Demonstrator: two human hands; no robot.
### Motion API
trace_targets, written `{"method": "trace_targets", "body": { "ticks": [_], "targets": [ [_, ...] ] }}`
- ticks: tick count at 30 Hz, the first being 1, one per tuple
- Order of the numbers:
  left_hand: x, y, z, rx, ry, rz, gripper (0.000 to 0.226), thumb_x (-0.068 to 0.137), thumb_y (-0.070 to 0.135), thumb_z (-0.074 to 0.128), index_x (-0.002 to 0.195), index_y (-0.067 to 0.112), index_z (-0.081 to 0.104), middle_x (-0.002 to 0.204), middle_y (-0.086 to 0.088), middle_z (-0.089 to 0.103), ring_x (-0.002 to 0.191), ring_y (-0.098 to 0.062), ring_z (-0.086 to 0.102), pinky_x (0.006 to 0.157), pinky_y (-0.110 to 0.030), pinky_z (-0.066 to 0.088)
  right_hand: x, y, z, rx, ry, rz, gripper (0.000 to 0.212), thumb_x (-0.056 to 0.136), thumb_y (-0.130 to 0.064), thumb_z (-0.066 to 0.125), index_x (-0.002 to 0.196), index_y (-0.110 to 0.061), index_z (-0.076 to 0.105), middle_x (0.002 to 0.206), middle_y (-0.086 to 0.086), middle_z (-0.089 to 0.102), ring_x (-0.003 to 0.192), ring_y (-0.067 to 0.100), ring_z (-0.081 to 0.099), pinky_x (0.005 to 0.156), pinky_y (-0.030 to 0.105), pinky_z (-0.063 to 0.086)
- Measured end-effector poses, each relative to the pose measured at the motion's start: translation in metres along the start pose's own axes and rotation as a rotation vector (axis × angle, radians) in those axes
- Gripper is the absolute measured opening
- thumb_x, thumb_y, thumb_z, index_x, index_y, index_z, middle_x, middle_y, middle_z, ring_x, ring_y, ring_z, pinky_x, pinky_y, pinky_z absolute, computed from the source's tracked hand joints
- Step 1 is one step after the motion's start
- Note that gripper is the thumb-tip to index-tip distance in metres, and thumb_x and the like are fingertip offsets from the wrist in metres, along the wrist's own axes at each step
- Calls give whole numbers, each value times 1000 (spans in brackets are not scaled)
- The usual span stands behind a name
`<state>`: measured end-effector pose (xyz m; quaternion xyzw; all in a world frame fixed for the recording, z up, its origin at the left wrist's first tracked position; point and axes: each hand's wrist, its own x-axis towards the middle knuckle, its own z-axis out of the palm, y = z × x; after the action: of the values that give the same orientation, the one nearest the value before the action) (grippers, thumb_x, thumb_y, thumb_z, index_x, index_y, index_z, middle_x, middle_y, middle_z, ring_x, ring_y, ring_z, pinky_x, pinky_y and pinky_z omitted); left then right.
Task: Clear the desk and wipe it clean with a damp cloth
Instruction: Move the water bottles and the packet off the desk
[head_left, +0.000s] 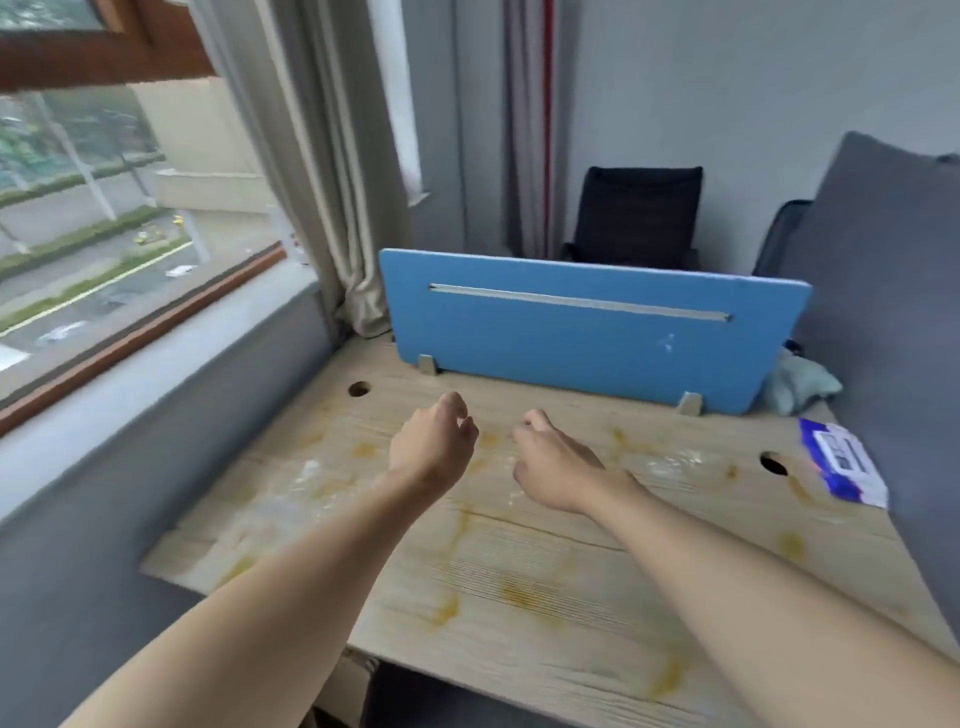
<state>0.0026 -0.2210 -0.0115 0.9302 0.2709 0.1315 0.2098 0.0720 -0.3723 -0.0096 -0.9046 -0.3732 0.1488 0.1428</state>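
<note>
The pale wooden desk (545, 582) carries yellow stains and whitish smears across its top. My left hand (434, 447) and my right hand (553, 462) hover side by side over the middle of the desk, fingers loosely curled, holding nothing. A teal cloth (802, 387) lies bunched at the desk's far right corner, beside the blue divider. A blue and white pack of wipes (844, 462) lies flat at the right edge.
A blue divider panel (592, 332) stands along the desk's back edge. Two cable holes (359, 388) (773, 464) pierce the top. A window sill runs on the left, a grey cushion (883, 291) leans on the right, and a black chair (639, 215) stands behind.
</note>
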Motion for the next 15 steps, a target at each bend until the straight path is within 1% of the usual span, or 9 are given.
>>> {"method": "trace_targets", "body": {
  "ticks": [3,4,6,8,10,11,12,13,15],
  "targets": [
    [14,58,43,-118,-182,92,9,94,24,51,93,23,60,94,-5,71,85,-26,65,77,-40,57,-24,64,-9,179,78,203,44,96,-16,47,140,-19,48,139,2,43,115,27,55,93,39,49],
    [17,79,57,-152,-237,120,10,94,22,52,92,21,62,95,-6,72,87,-27,66,79,-38,56,-31,86,-11,234,111,267,44,96,-16,48,140,-19,49,135,4,49,115,26,56,93,37,48],
    [18,119,87,-229,-327,172,14,93,16,51,88,16,64,96,-12,72,91,-32,67,78,-34,55,-48,130,-13,347,166,415,41,95,-15,49,136,-19,53,127,5,58,108,24,59,91,36,51],
    [14,153,113,-311,-424,184,17,93,12,48,85,12,63,95,-18,72,92,-36,68,74,-35,53,-63,169,-13,446,187,550,35,95,-15,49,130,-17,56,124,4,59,108,25,60,91,33,51],
    [11,185,139,-373,-527,202,20,96,10,47,95,5,66,94,-18,69,94,-35,68,74,-35,53,-76,210,-12,514,226,644,19,94,-14,50,111,-14,59,114,4,63,108,27,60,89,33,50],
    [13,201,154,-399,-568,215,22,97,9,47,101,2,67,93,-16,67,94,-34,67,74,-36,53,-80,231,-11,555,254,684,14,93,-13,50,102,-13,60,107,4,64,106,28,61,85,32,49],
    [13,218,166,-415,-601,221,23,98,9,46,105,1,67,93,-13,65,94,-32,66,74,-36,52,-83,250,-11,606,282,732,13,93,-12,50,99,-13,62,104,3,64,105,28,61,81,29,47],
    [14,235,180,-432,-628,224,23,98,9,45,105,2,67,92,-10,64,93,-29,65,73,-36,52,-84,272,-10,667,314,781,15,93,-12,51,101,-11,64,103,4,64,105,28,61,79,28,44],
    [18,268,209,-450,-662,231,20,97,7,45,94,6,65,86,-11,60,84,-25,59,70,-42,52,-82,316,-7,792,368,868,20,91,-12,51,100,-3,67,100,10,68,98,31,64,75,30,43]
  ]
}}
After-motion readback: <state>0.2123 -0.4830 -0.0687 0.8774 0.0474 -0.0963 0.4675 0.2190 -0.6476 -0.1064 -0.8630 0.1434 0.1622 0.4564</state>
